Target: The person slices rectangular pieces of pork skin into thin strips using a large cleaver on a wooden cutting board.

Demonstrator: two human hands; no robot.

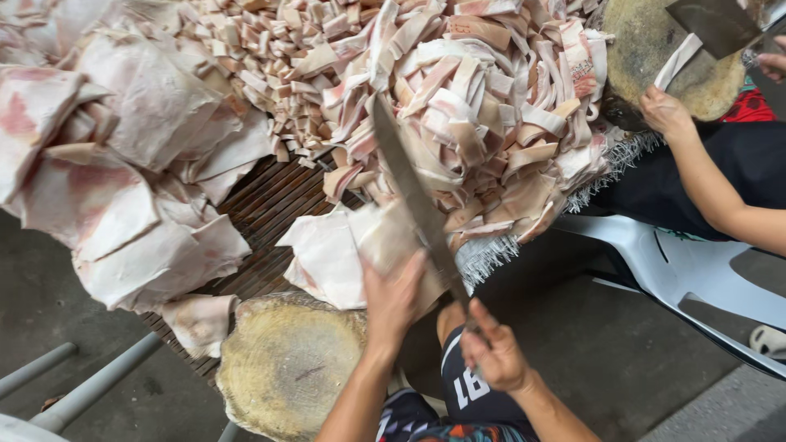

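Observation:
My left hand [393,299] grips the near edge of a large pale slab of pork skin [340,250] that hangs over the edge of the bamboo mat above a round wooden chopping block [286,360]. My right hand [494,352] holds the handle of a long knife [413,192], whose blade points up and away over the slab toward the pile of cut strips [483,106]. The block's top is bare.
Big uncut skin sheets [123,164] are heaped on the left of the bamboo mat [270,200]. Small diced pieces [270,49] lie at the back. On the right, another person's hand [667,110] holds a strip on a second block [647,49] under a cleaver [716,24]. A white plastic chair [679,270] stands nearby.

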